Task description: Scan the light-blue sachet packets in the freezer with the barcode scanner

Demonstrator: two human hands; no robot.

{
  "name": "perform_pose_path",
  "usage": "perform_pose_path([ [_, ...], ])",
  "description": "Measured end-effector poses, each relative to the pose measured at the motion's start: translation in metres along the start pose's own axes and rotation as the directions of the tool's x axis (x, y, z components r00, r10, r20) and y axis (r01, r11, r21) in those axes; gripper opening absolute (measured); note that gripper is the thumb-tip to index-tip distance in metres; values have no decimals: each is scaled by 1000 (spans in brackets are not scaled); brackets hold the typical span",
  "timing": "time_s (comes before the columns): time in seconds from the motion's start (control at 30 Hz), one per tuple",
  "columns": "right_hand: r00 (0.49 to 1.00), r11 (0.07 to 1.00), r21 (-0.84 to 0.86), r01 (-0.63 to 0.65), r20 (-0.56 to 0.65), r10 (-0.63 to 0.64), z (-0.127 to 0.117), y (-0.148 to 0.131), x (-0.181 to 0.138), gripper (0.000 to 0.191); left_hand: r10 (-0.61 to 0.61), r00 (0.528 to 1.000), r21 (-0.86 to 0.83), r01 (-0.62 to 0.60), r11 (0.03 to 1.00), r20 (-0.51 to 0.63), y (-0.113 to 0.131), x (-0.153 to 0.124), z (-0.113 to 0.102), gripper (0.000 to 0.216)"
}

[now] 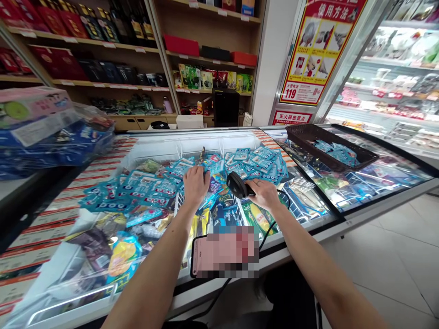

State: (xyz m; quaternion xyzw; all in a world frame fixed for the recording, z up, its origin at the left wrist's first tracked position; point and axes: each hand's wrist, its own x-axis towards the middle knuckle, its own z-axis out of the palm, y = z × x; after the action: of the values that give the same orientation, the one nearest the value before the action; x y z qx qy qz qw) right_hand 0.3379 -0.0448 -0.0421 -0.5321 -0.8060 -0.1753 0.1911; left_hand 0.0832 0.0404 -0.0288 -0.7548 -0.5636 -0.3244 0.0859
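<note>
My right hand point(263, 193) is closed round the handle of a black barcode scanner point(237, 184), whose head points left toward my other hand. My left hand point(195, 185) reaches over the middle of the pile with its fingers curled down at a small blue packet point(213, 167); the fingertips are partly hidden. Many similar blue packets point(147, 185) lie spread on the freezer's glass top to the left. A further heap of blue packets point(262, 161) sits beyond the scanner. A phone point(221, 253) rests at the near edge between my forearms.
A brown tray point(298, 137) with some blue packets stands at the right on the glass. Wrapped boxes point(44, 132) are stacked at the left. The scanner's black cable point(267, 233) runs over the freezer's front edge. Shelves point(206, 55) of goods line the back wall.
</note>
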Motion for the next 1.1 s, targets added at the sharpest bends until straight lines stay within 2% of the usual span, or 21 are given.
perform_pose_path([
  [0.13,1000,1000,-8,13,-5,-13,0,0,-1,35,-66,998,65,65,996,18,-4,1,2,35],
  [0.47,999,999,-39,34,11,-33,0,-1,0,37,-35,998,47,37,998,-45,-7,0,4,35],
  [1.1,999,998,-56,39,-31,-41,1,1,-1,34,-20,999,49,22,999,-42,-7,-2,5,37],
])
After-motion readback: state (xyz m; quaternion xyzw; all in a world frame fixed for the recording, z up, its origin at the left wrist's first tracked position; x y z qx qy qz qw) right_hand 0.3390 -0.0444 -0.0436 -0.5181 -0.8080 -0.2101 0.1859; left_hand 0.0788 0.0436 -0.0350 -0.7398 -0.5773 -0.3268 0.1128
